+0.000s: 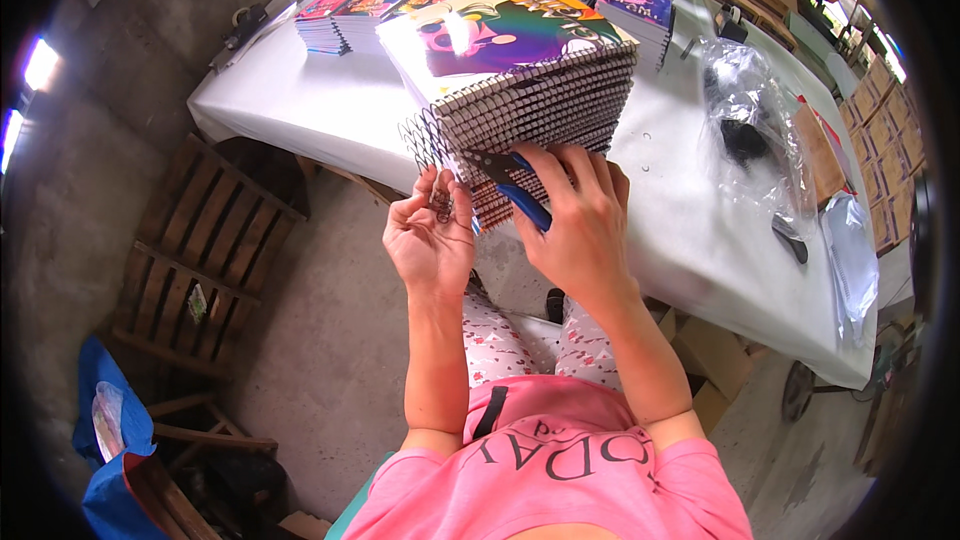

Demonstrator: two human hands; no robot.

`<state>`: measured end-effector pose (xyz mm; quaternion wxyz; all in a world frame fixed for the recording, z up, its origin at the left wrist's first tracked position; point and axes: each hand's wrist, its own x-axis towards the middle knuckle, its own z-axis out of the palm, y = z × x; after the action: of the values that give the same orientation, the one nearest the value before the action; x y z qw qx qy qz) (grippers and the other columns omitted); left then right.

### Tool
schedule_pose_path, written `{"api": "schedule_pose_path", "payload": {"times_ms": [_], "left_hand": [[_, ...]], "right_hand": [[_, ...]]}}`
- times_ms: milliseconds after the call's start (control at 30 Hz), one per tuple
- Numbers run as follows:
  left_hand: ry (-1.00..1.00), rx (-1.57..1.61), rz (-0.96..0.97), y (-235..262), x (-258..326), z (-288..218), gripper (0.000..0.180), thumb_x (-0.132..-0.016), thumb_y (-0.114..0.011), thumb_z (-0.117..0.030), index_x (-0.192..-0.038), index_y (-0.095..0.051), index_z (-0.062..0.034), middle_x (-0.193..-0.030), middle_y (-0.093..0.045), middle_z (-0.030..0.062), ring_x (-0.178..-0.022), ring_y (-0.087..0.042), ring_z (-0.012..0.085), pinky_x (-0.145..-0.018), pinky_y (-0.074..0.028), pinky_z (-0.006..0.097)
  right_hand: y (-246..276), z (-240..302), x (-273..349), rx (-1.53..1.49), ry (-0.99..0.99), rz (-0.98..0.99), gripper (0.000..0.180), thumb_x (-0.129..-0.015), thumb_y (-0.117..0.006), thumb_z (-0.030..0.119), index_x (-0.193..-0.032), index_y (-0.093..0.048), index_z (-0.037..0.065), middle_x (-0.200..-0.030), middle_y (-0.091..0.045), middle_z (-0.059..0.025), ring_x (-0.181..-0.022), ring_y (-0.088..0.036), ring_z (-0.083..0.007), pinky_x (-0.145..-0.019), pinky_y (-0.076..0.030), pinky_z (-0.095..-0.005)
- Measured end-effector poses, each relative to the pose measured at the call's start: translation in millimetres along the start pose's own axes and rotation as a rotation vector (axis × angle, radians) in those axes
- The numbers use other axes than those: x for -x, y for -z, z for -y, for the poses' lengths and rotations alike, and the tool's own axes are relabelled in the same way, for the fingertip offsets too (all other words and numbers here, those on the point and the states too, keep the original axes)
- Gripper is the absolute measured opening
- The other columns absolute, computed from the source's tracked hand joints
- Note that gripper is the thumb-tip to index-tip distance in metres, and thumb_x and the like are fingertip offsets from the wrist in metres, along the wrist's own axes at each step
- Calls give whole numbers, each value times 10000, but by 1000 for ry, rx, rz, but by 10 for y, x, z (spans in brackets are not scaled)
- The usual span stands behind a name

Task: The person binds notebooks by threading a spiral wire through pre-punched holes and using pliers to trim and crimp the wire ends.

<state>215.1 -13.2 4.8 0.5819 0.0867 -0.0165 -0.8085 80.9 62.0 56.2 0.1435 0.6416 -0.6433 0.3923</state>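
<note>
Head view, left hand [432, 240]: palm up just below the near edge of the table, fingers loosely curled and half open, thumb and fingertips pinching a wire coil end [440, 202] that sticks out of the stack.
Head view, right hand [575, 220]: fingers wrapped tight round blue-handled pliers [515, 185], dark nose aimed left at the same coil end.
Stack: spiral-bound notebooks [520, 80] piled high at the near edge of the white-covered table [690, 230], bindings facing the person, colourful cover on top; it overhangs the edge a little.
Wire: loose spiral ends [420, 135] splay out at the stack's left corner; these look untrimmed.
Progress, as a judgement: the pliers sit near the bottom of the stack, so the count of ends finished cannot be told.
Far edge: more notebook piles [350, 10] in rows, bindings too small to read as done or not.
Right side of table: clear plastic bag [750, 125] holding dark items, cardboard pieces beyond.
Floor, left: wooden pallet [200, 250].
</note>
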Motion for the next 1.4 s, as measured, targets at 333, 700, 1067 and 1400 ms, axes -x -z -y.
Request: {"api": "schedule_pose_path", "payload": {"times_ms": [333,700,1067,1400], "left_hand": [[-717,-1236,260,-214,-86,68,323,-923,-521,-318,-939,-433,-8,-735,-496,31,-653,-448,101,-558,-369,228],[-1018,-1493,267,-278,-94,110,282,-967,-415,-283,-866,-379,-22,-611,-465,56,-538,-410,104,-488,-361,253],[-1068,-1507,273,-280,-73,157,226,-967,-417,-230,-950,-395,-6,-648,-521,70,-562,-440,105,-503,-372,251],[-1065,-1534,286,-308,-118,102,211,-967,-416,-219,-942,-381,-12,-665,-531,89,-563,-448,113,-509,-381,253]], "right_hand": [[0,139,-44,70,-9,56,459,-630,-696,121,-1072,-572,130,-915,-527,-57,-871,-533,-257,-803,-392,-401],[58,72,-9,-116,-142,210,470,-638,-668,72,-1097,-585,131,-880,-567,-74,-820,-582,-284,-746,-464,-397],[66,124,-82,63,-23,47,451,-649,-691,175,-1083,-575,134,-926,-524,-49,-896,-513,-240,-797,-353,-419],[16,141,-74,31,-27,38,425,-647,-694,187,-1050,-576,126,-915,-531,-47,-848,-537,-240,-690,-404,-422]]}}
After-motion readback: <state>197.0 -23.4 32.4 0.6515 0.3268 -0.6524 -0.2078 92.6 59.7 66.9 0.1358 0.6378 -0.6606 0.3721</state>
